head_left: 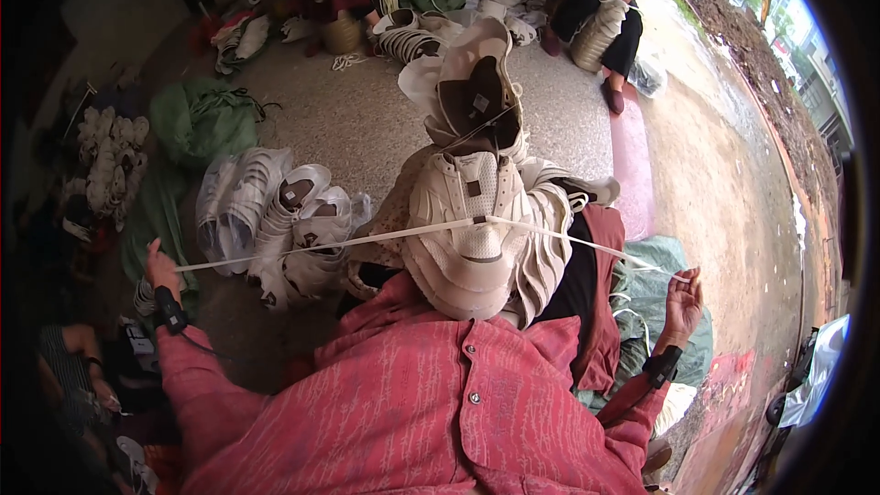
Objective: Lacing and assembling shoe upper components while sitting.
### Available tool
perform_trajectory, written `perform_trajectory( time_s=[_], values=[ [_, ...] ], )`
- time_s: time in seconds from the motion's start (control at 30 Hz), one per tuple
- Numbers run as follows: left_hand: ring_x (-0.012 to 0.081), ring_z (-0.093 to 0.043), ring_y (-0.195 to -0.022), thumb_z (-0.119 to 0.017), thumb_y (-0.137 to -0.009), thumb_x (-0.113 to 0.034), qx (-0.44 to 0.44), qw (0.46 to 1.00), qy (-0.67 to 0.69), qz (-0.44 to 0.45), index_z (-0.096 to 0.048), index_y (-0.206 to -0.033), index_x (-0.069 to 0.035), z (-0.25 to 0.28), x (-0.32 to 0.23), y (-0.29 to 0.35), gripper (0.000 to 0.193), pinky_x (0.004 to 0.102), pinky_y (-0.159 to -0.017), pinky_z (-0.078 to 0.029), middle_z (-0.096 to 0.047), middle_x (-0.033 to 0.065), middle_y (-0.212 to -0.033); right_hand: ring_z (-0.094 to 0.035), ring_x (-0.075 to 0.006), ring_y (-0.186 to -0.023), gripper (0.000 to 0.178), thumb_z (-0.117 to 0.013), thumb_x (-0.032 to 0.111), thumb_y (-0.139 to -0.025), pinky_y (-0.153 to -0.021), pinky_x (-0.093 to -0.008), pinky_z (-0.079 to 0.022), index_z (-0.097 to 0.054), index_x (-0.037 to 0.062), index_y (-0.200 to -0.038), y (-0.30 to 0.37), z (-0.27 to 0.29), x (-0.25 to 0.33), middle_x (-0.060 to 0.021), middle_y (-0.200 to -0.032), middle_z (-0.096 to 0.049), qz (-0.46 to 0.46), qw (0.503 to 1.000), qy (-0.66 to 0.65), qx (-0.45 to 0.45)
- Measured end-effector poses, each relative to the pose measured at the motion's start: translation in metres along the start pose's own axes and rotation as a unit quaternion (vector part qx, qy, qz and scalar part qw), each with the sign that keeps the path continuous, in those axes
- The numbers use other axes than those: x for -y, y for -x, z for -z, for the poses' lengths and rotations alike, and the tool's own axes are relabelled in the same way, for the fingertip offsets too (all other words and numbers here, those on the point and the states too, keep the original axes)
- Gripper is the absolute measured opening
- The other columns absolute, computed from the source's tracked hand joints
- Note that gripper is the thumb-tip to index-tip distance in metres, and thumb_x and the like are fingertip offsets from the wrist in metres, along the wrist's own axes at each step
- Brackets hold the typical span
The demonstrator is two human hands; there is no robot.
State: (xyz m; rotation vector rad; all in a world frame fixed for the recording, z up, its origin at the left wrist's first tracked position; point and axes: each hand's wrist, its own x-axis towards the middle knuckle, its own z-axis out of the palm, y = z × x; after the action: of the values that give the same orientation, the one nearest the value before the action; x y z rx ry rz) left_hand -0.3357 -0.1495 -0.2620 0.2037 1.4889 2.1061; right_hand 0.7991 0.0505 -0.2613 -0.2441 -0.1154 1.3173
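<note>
On my lap lies a stack of beige shoe uppers (539, 257), nested one in another. The topmost shoe upper (449, 261) has a perforated toe facing me and a raised tongue. A flat white shoelace (367, 237) passes through its lowest eyelet area and stretches out taut to both sides. Far out on the left, my left hand (162, 269) is closed on one stretch of the lace. My right hand (684, 307), out to the right, pinches the other stretch between its fingers. Beyond the toe, another upper with a dark brown lining (475, 92) stands open.
Plastic-wrapped stacks of uppers (247, 197) sit on the floor at left, near a green sack (203, 119). Another green sack (674, 266) lies by my right arm. Two seated people (605, 9) handle uppers at the back; another person (78, 357) is at lower left.
</note>
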Motion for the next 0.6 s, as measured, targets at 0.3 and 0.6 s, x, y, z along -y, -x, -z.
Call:
perform_trajectory(
  time_s=[0.3, 0.6],
  values=[
    [0.0123, -0.057, -0.096, -0.048, -0.1, -0.014, 0.037, 0.861, -0.361, -0.357, -0.068, -0.11, -0.004, -0.106, -0.003, 0.004, 0.025, 0.0266, -0.086, -0.043, -0.066, 0.0021, -0.105, -0.045, -0.0069, -0.065, 0.02, -0.052, 0.005, -0.099, -0.055, -0.0186, -0.035, -0.056, -0.0024, -0.117, -0.029, 0.067, 0.025, 0.0018, -0.08, -0.051, 0.035, 0.979, 0.195, -0.045],
    [0.0193, -0.063, -0.081, -0.057, -0.094, -0.007, 0.573, 0.665, -0.3, -0.374, -0.068, -0.103, -0.003, -0.451, 0.07, 0.325, 0.015, 0.031, -0.07, -0.049, -0.066, 0.0084, -0.092, -0.063, -0.0173, -0.071, 0.02, -0.058, 0.011, -0.094, -0.064, -0.0276, -0.05, -0.062, -0.0005, -0.11, 0.002, -0.166, -0.242, -0.0114, -0.093, -0.069, -0.065, 0.782, 0.596, 0.173]
  ],
)
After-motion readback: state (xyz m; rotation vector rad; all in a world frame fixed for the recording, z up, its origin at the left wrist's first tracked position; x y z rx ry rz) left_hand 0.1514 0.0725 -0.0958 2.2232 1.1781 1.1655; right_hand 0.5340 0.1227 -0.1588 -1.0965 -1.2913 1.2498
